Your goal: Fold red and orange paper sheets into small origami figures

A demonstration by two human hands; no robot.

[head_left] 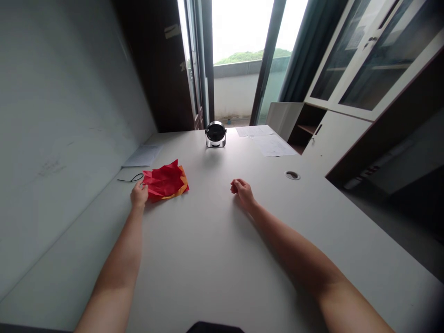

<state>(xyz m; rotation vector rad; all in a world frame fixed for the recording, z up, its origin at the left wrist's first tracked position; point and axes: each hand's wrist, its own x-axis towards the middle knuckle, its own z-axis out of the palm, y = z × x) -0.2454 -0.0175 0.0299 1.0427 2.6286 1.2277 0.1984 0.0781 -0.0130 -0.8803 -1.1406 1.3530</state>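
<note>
Crumpled red paper (161, 181) lies on the left part of the white table, with an orange-yellow sheet (182, 182) showing along its right and lower edges. The fingers of my left hand (139, 194) are closed on the red paper's left edge. Right beside that hand is a thin black looped cord or tie (133, 178). My right hand (243, 192) rests on the middle of the table, its fingers curled into a loose fist. No object shows in it, and it is well apart from the paper.
A round black-and-silver device on a stand (215, 133) stands at the far end of the white table (208, 259). Printed sheets (274, 144) lie at the far right, another sheet (143, 155) by the left wall. A cable hole (292, 175) sits near the right edge.
</note>
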